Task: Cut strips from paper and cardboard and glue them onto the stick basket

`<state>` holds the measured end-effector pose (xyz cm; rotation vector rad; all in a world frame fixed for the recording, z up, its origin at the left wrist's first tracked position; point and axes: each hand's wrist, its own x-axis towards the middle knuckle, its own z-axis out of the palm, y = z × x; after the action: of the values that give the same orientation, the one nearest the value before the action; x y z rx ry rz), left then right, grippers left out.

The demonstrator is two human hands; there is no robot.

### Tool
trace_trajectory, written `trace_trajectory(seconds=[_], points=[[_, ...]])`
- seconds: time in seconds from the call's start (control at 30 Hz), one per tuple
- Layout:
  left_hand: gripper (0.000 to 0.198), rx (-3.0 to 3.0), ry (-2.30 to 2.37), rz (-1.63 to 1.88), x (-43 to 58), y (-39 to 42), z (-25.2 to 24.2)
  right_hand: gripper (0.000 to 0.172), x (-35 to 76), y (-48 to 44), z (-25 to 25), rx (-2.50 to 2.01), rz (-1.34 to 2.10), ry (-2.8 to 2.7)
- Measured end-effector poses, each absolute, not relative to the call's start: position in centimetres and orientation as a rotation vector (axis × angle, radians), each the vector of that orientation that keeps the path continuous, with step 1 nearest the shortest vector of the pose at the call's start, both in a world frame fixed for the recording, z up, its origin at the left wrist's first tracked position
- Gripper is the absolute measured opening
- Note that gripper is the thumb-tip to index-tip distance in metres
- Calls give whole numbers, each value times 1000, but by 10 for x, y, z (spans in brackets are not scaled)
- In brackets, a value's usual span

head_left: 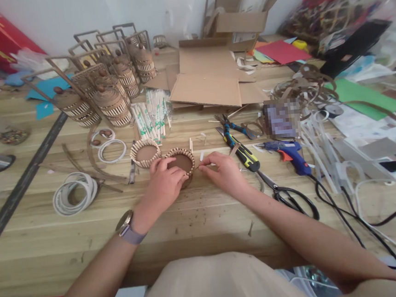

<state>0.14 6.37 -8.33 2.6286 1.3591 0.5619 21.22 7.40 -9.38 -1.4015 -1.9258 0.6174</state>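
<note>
My left hand [164, 183] is curled over the near side of a small round cardboard basket [182, 160] ringed with short wooden sticks, holding it on the wooden table [197, 222]. My right hand [222, 171] sits just right of the basket, its fingers pinched on a short pale stick [202, 165] at the basket's rim. A second, similar stick-ringed basket [145, 153] stands just to the left. I wear a watch on my left wrist.
Finished lantern-like baskets with handles [109, 82] stand at the back left beside wrapped chopsticks [152, 118]. Pliers, a yellow-handled cutter [243, 156], scissors [288, 196] and a blue glue gun [288, 152] with its cord lie right. Tape rings [73, 194] lie left. Cardboard boxes [212, 73] sit behind.
</note>
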Motion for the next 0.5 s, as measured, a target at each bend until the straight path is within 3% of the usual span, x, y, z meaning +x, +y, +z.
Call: trace_trajectory(seconds=[0.5], points=[[26,2603,1354,573,2,63,-83,9,206,91,-90,-1374,511,-2025]])
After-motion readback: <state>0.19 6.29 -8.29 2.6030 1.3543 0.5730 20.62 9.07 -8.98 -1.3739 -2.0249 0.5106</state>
